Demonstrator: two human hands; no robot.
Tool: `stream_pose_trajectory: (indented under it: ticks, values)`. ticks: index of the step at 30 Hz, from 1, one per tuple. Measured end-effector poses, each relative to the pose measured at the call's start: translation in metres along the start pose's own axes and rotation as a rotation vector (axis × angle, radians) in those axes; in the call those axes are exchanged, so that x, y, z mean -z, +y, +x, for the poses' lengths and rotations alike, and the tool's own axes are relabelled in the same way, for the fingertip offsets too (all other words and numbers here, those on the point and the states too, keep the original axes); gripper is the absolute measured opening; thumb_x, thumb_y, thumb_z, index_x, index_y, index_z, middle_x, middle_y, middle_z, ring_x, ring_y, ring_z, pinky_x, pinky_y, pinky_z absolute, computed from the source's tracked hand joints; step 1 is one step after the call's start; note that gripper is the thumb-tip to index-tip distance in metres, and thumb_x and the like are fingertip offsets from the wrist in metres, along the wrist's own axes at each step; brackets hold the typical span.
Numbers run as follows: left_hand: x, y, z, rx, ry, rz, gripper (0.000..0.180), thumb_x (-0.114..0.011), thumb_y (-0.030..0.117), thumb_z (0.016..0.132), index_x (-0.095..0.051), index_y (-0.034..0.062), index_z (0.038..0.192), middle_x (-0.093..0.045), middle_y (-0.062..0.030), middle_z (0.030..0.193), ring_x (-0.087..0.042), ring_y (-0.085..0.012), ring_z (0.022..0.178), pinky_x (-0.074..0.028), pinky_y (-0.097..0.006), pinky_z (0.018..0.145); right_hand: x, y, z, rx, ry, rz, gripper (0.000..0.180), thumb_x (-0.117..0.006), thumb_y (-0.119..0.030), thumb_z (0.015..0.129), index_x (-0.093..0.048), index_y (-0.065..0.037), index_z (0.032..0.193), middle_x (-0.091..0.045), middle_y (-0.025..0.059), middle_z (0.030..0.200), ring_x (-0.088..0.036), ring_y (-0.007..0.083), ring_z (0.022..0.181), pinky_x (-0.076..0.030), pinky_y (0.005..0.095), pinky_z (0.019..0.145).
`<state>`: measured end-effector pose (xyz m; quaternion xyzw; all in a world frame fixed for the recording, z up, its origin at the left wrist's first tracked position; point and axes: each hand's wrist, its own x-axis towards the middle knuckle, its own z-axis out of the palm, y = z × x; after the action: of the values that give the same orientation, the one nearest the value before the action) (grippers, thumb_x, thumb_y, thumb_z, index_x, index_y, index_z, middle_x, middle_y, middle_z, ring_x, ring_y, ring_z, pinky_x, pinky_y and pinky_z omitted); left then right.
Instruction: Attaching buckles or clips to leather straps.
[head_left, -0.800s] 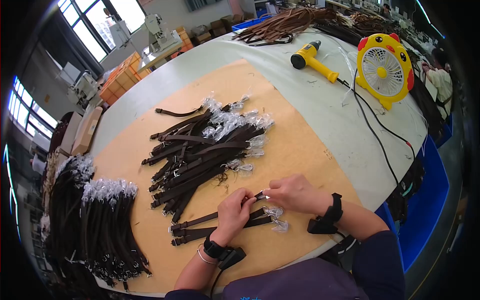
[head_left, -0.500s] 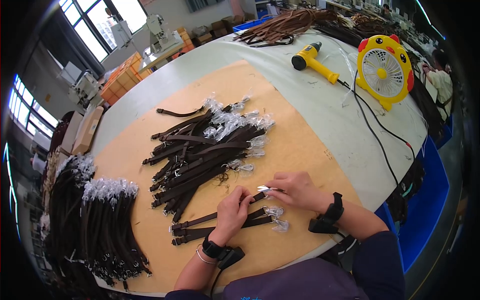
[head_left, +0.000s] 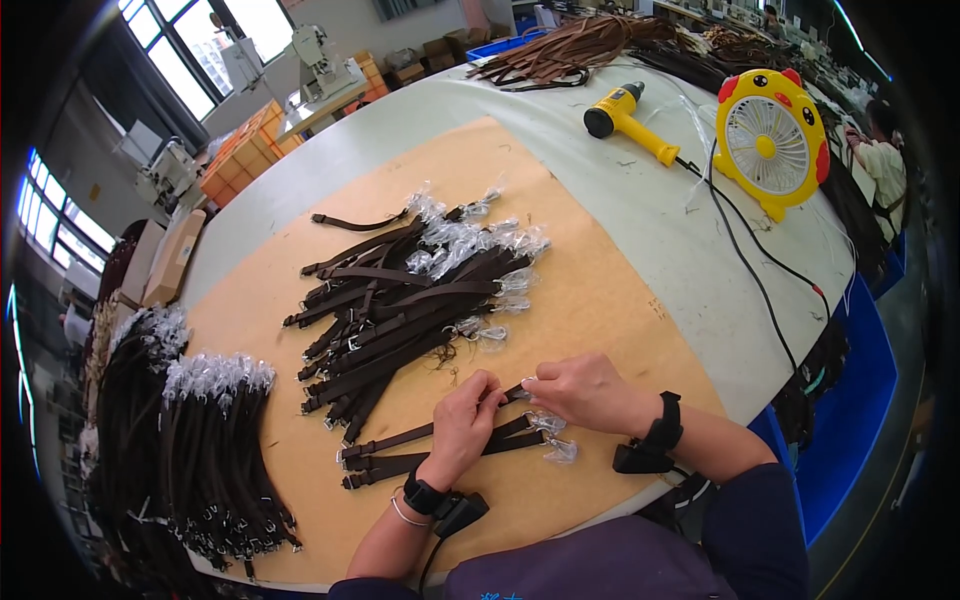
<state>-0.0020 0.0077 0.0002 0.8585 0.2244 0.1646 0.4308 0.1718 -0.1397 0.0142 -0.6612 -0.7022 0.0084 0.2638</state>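
Observation:
My left hand (head_left: pixel 463 422) and my right hand (head_left: pixel 585 391) meet over a dark brown leather strap (head_left: pixel 400 439) that lies on the tan board (head_left: pixel 600 290). Both pinch the strap's near end, where a clear plastic sleeve (head_left: pixel 527 385) covers the tip. Two more straps with plastic-wrapped ends (head_left: pixel 553 447) lie just below the hands. A loose heap of similar straps (head_left: pixel 400 300) sits beyond the hands, several with clear wrapped tips.
Bundles of finished straps (head_left: pixel 200 450) hang over the table's left edge. A yellow heat gun (head_left: pixel 628 120) and a yellow chick-shaped fan (head_left: pixel 770 140) stand at the back right, their black cords (head_left: pixel 750 270) trailing to the right edge. Brown strips (head_left: pixel 580 45) lie far back.
My right hand has shifted slightly left along the strap toward my left hand, with the plastic-covered tip now between both hands. The strap piles have not moved.

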Motion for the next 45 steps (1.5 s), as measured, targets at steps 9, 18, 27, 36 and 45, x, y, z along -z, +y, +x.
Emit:
stream_pose_trajectory:
  ticks: [9,18,27,36,45]
  values:
    - [0.001,-0.002,0.003,0.051,0.003,-0.207,0.003,-0.060,0.005,0.098,-0.059,0.0025,0.097,-0.070,-0.0092,0.080,-0.069,-0.0183,0.072,-0.052,-0.030,0.066,-0.008,0.005,-0.003,-0.063,-0.029,0.056,0.020,-0.074,-0.022,0.087,-0.073,-0.009,0.102,-0.065,0.0066,0.081,-0.068,0.0268,0.074,-0.052,0.0380,0.061]
    - [0.017,-0.003,0.034,-0.309,0.192,0.227,0.017,-0.070,0.004,0.087,-0.064,0.0025,0.103,-0.066,-0.0128,0.095,-0.066,-0.0282,0.080,-0.053,-0.036,0.074,-0.011,0.012,-0.001,-0.254,0.106,0.295,0.032,-0.075,-0.034,0.086,-0.073,-0.011,0.107,-0.073,0.0107,0.097,-0.070,0.0297,0.089,-0.055,0.0390,0.075]
    - [0.005,0.001,0.020,-0.229,-0.059,0.207,0.015,-0.079,0.011,0.082,-0.071,0.0043,0.093,-0.066,-0.0076,0.081,-0.063,-0.0220,0.072,-0.049,-0.033,0.065,-0.009,0.016,0.000,-0.370,-0.056,0.363,0.031,-0.078,-0.033,0.082,-0.073,-0.012,0.104,-0.073,0.0117,0.092,-0.070,0.0305,0.088,-0.055,0.0413,0.076]
    - [0.006,-0.008,0.018,-0.075,0.143,0.236,0.007,-0.073,0.011,0.086,-0.069,0.0047,0.087,-0.064,-0.0083,0.078,-0.065,-0.0242,0.070,-0.049,-0.037,0.063,-0.014,0.020,-0.003,-0.371,-0.034,0.363,0.030,-0.078,-0.033,0.082,-0.074,-0.012,0.102,-0.074,0.0114,0.091,-0.071,0.0301,0.088,-0.055,0.0407,0.077]
    - [0.011,-0.009,0.015,-0.166,0.222,0.292,0.008,-0.069,0.008,0.090,-0.069,0.0065,0.097,-0.064,-0.0088,0.092,-0.063,-0.0234,0.068,-0.050,-0.035,0.063,-0.011,0.019,-0.001,-0.346,-0.043,0.347,0.027,-0.077,-0.033,0.082,-0.074,-0.012,0.098,-0.073,0.0111,0.087,-0.070,0.0302,0.083,-0.054,0.0402,0.073]
